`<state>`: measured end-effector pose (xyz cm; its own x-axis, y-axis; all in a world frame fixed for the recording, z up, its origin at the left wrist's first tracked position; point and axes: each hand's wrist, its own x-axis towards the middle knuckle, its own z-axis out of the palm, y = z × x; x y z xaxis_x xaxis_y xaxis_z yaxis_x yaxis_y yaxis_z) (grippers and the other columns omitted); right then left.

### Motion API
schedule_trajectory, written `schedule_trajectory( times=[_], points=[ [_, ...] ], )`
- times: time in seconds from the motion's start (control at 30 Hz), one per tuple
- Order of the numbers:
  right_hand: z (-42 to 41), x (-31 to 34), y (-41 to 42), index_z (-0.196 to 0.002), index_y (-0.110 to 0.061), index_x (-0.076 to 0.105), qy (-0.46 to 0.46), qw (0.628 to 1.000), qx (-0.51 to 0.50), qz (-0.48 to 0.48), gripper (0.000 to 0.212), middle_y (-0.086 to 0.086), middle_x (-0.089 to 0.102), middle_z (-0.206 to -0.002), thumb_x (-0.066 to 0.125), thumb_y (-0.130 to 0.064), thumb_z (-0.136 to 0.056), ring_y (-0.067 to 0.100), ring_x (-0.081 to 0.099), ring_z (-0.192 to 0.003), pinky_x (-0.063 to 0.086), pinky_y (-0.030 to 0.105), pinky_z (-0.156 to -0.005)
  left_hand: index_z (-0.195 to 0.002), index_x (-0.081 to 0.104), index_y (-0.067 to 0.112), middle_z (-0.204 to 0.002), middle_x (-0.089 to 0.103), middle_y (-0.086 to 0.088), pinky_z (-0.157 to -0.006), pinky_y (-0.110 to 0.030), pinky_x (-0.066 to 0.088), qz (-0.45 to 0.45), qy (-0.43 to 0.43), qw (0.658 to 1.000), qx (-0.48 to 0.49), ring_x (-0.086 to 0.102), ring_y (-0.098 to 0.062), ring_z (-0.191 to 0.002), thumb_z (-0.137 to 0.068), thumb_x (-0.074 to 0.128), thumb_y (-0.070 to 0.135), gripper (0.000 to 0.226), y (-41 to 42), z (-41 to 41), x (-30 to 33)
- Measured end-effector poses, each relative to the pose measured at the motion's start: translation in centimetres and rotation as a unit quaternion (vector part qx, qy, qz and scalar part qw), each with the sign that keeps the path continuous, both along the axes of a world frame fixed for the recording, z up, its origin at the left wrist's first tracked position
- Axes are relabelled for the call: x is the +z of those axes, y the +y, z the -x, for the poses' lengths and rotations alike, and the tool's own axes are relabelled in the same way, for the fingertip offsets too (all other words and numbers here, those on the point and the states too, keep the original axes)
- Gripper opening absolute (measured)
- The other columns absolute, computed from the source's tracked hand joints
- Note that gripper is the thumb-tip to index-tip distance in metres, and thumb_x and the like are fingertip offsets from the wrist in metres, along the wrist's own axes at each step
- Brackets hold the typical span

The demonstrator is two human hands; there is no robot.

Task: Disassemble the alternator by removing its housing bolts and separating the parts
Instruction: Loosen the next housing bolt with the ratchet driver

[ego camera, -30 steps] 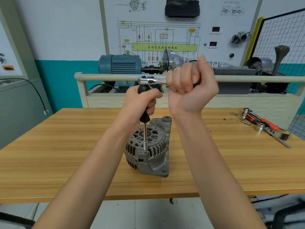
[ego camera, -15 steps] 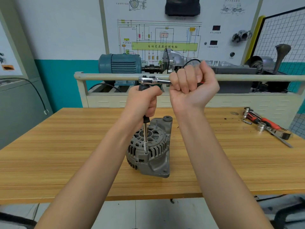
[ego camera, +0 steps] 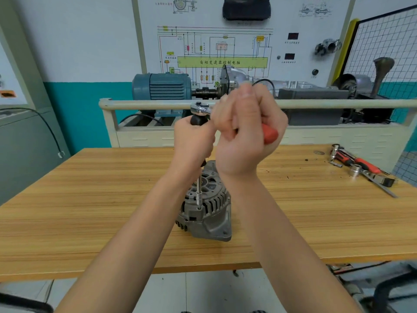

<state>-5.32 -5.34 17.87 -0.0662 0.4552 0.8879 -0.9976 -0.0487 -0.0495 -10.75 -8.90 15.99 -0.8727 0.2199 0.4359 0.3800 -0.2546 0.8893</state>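
A grey finned alternator (ego camera: 209, 211) stands on the wooden table (ego camera: 90, 199) near its front edge. A thin steel extension shaft (ego camera: 198, 193) rises upright from a bolt on the alternator's top face. My left hand (ego camera: 194, 141) grips the black handle at the shaft's upper end. A chrome ratchet head (ego camera: 200, 108) sits on top of that handle. My right hand (ego camera: 246, 129) grips the ratchet's red handle (ego camera: 269, 134), whose end sticks out to the right of my palm.
Loose sockets and red-handled tools (ego camera: 361, 168) lie at the table's right end. Behind the table runs a beige rail (ego camera: 146, 104) with a blue motor (ego camera: 162, 86) and a wiring display board (ego camera: 221, 41). A mesh panel (ego camera: 383, 41) stands at the far right.
My right hand has swung the ratchet handle toward me and to the right, so its red end now shows. My left hand stays on the black handle, and the shaft stays on the bolt.
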Motion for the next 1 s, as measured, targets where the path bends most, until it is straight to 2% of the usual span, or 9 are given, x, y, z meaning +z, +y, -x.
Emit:
schedule_trajectory(
  times=[0.13, 0.23, 0.37, 0.43, 0.53, 0.7, 0.8, 0.9, 1.0],
  points=[
    [-0.1, 1.1, 3.2, -0.043, -0.016, 0.037, -0.095, 0.964, 0.239, 0.07, 0.049, -0.006, 0.028, -0.034, 0.036, -0.007, -0.091, 0.008, 0.016, -0.032, 0.018, 0.018, -0.041, -0.054, 0.041, 0.017, -0.044, 0.036, 0.004, -0.04, -0.02, 0.028, 0.016, -0.016, 0.992, -0.12, 0.03, -0.012, -0.039, -0.081, 0.06, -0.003, 0.039, -1.3, 0.5, 0.0],
    [1.3, 1.6, 5.5, -0.039, -0.017, 0.036, -0.19, 0.889, 0.392, 0.14, 0.06, -0.005, 0.025, -0.031, 0.028, -0.015, -0.098, 0.01, 0.014, -0.03, 0.018, 0.018, -0.038, -0.046, 0.045, 0.018, -0.042, 0.037, 0.001, -0.041, -0.021, 0.031, 0.02, -0.011, 0.977, -0.212, 0.033, -0.014, -0.037, -0.076, 0.063, 0.006, 0.037, -2.1, 0.9, 0.4],
    [3.2, 1.7, 6.8, -0.035, -0.013, 0.032, -0.204, 0.788, 0.542, 0.206, 0.065, -0.005, 0.017, -0.031, 0.027, -0.021, -0.099, 0.008, 0.005, -0.037, 0.012, 0.02, -0.038, -0.043, 0.035, 0.019, -0.036, 0.027, 0.006, -0.037, -0.017, 0.015, 0.063, -0.036, 0.959, -0.273, 0.021, -0.008, -0.029, -0.079, 0.058, 0.012, 0.044, -2.0, 0.7, 0.2],
    [3.0, 1.6, 6.7, -0.036, -0.014, 0.033, -0.191, 0.803, 0.522, 0.216, 0.062, -0.005, 0.021, -0.03, 0.028, -0.019, -0.098, 0.009, 0.006, -0.035, 0.013, 0.019, -0.038, -0.043, 0.03, 0.02, -0.036, 0.024, 0.006, -0.038, -0.017, 0.012, 0.066, -0.052, 0.969, -0.233, 0.017, -0.007, -0.029, -0.087, 0.055, 0.008, 0.052, -1.6, 0.7, 0.2],
    [1.5, 1.3, 5.6, -0.04, -0.017, 0.034, -0.165, 0.87, 0.426, 0.185, 0.056, -0.005, 0.023, -0.032, 0.03, -0.014, -0.096, 0.009, 0.012, -0.031, 0.016, 0.02, -0.039, -0.046, 0.028, 0.022, -0.037, 0.023, 0.007, -0.037, -0.015, 0.014, 0.034, -0.073, 0.985, -0.151, 0.016, -0.008, -0.03, -0.089, 0.051, 0.002, 0.052, -0.9, 0.5, 0.1],
    [-0.4, 0.2, 1.5, -0.052, -0.021, 0.041, -0.029, 0.99, 0.132, 0.042, 0.042, -0.009, 0.031, -0.039, 0.035, -0.001, -0.089, 0.005, 0.022, -0.035, 0.018, 0.021, -0.044, -0.054, 0.033, 0.017, -0.043, 0.029, 0.004, -0.038, -0.015, 0.018, 0.011, -0.06, 0.998, -0.012, 0.021, -0.009, -0.035, -0.085, 0.052, -0.003, 0.041, 0.1, -0.3, 0.2],
    [-0.7, -0.3, -0.4, -0.069, -0.024, 0.043, 0.006, 1.0, -0.028, -0.01, 0.025, -0.01, 0.043, -0.057, 0.04, -0.006, -0.087, 0.003, 0.032, -0.044, 0.023, 0.023, -0.049, -0.059, 0.033, 0.016, -0.051, 0.03, 0.001, -0.038, -0.017, 0.022, 0.026, -0.02, 0.999, 0.029, 0.026, -0.005, -0.039, -0.084, 0.054, 0.005, 0.035, 0.2, -0.5, 0.1],
    [-0.6, -0.2, 0.1, -0.065, -0.023, 0.043, 0.003, 1.0, 0.008, -0.009, 0.029, -0.011, 0.04, -0.052, 0.041, -0.002, -0.086, 0.002, 0.029, -0.041, 0.021, 0.022, -0.048, -0.054, 0.029, 0.018, -0.04, 0.026, 0.008, -0.037, -0.015, 0.019, 0.001, -0.023, 1.0, 0.01, 0.022, -0.006, -0.036, -0.083, 0.053, -0.003, 0.043, 0.0, -0.3, -0.2],
    [-0.1, 0.7, 2.2, -0.044, -0.017, 0.039, -0.041, 0.98, 0.192, 0.03, 0.046, -0.007, 0.029, -0.035, 0.035, -0.003, -0.087, 0.005, 0.02, -0.032, 0.018, 0.017, -0.042, -0.055, 0.035, 0.016, -0.039, 0.031, 0.007, -0.037, -0.016, 0.023, 0.027, -0.019, 0.997, -0.066, 0.024, -0.01, -0.034, -0.081, 0.057, -0.007, 0.041, -1.0, 0.2, -0.3]
  ],
)
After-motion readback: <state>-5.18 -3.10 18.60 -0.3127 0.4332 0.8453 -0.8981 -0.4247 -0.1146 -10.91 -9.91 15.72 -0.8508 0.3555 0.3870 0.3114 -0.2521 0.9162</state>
